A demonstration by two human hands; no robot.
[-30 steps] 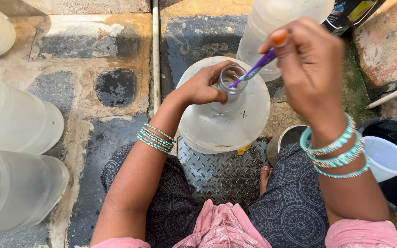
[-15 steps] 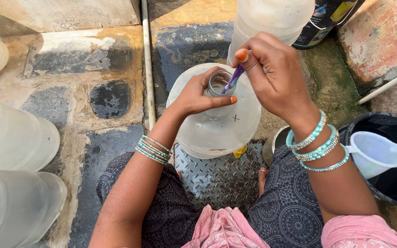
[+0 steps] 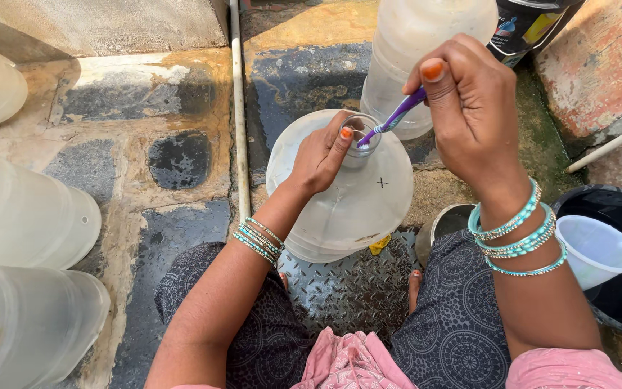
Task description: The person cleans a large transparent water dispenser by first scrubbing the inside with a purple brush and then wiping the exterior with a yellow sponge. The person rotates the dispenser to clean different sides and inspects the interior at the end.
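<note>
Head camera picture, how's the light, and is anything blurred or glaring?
Head view: daylight, sunlit ground along the top edge, elsewhere even shade; left hand on the translucent plastic water jug and right hand holding the purple toothbrush look sharp; pale jugs at the left edge look washed out.

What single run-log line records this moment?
left hand: grips jug neck | right hand: holds purple toothbrush at jug mouth

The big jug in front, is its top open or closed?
Open: the big jug has no cap, and the purple toothbrush pokes into its bare mouth.
</note>
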